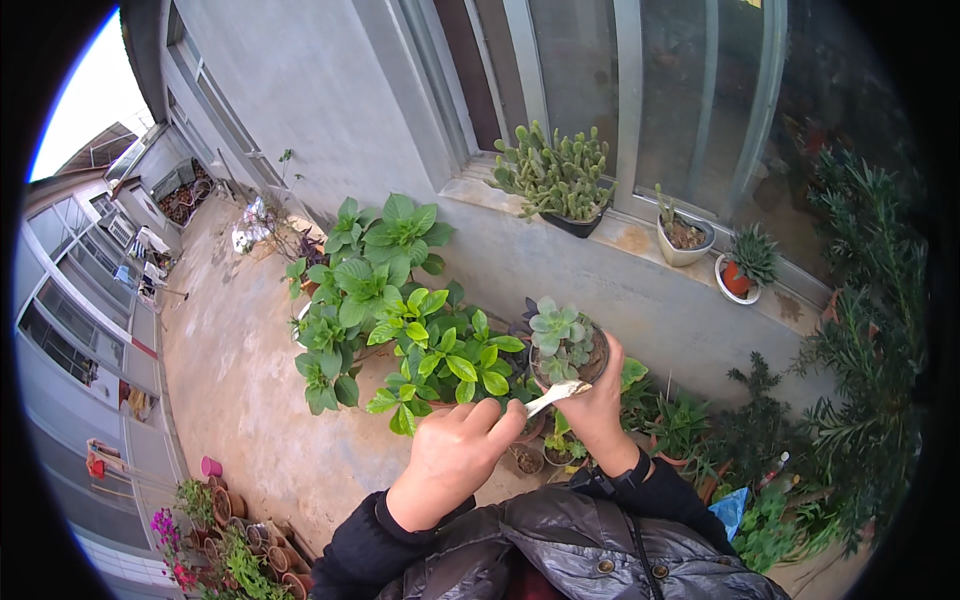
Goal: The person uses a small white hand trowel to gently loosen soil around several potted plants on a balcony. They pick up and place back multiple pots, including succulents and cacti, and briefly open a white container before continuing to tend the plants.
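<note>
My right hand (600,412) holds a small dark plant pot (535,366) from below and its right side, raised in front of me. In the pot grows a succulent (556,330) with pale green rosettes, leaning to the left side; brown soil (596,356) shows at the right. My left hand (461,450) grips a small white spoon-like tool (549,397). Its soil-stained tip lies at the pot's near rim; whether it touches the rim I cannot tell. My left fingers cover the tool's handle end.
Leafy potted plants (442,352) crowd just beyond my hands. A cactus (555,172), a heart-shaped white pot (679,244) and a spiky succulent (752,255) stand on the windowsill (630,234). Low pots (527,459) sit below my hands. Tall foliage (862,300) rises at the right.
</note>
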Available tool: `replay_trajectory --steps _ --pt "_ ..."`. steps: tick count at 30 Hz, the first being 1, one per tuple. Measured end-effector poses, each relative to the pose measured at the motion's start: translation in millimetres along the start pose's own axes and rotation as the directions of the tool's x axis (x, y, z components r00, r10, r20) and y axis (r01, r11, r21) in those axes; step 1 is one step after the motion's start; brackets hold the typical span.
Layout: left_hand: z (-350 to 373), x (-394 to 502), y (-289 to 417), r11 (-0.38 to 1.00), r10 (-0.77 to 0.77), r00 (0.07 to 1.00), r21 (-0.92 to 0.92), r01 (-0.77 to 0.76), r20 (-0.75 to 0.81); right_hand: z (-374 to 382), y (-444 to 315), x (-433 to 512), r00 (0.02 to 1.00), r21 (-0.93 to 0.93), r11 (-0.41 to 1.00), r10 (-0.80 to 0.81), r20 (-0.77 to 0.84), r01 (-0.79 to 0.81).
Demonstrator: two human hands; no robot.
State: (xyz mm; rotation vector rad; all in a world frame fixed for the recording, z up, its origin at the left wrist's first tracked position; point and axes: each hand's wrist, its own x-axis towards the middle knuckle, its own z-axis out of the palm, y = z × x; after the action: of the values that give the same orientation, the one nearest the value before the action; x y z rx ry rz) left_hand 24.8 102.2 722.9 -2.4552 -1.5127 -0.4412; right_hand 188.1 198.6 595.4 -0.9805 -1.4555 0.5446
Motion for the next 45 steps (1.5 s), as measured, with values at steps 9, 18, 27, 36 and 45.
replay_trajectory --steps 9,18,27,36,45 --pt "-16 -13 -19 0.997 -0.004 0.995 -0.083 -0.004 -0.095 -5 1 -1 0.98 0.105 0.982 0.141 0.138 -0.156" --pt "-23 -14 -18 0.653 -0.524 0.849 -0.605 0.456 0.074 -9 1 2 0.929 0.38 0.887 0.126 0.347 -0.262" --pt "-23 -18 -25 0.781 -0.414 0.907 -0.484 0.394 0.07 -11 -22 0 0.927 0.315 0.933 0.047 0.373 -0.174" --pt "-16 -23 -29 0.755 -0.431 0.902 -0.546 0.363 0.004 -9 -24 3 0.905 0.182 0.976 -0.183 0.383 0.12" --pt "-14 -20 -41 0.798 -0.369 0.927 -0.486 0.356 0.074 -3 -15 -2 0.861 0.211 0.977 -0.105 0.497 -0.003"
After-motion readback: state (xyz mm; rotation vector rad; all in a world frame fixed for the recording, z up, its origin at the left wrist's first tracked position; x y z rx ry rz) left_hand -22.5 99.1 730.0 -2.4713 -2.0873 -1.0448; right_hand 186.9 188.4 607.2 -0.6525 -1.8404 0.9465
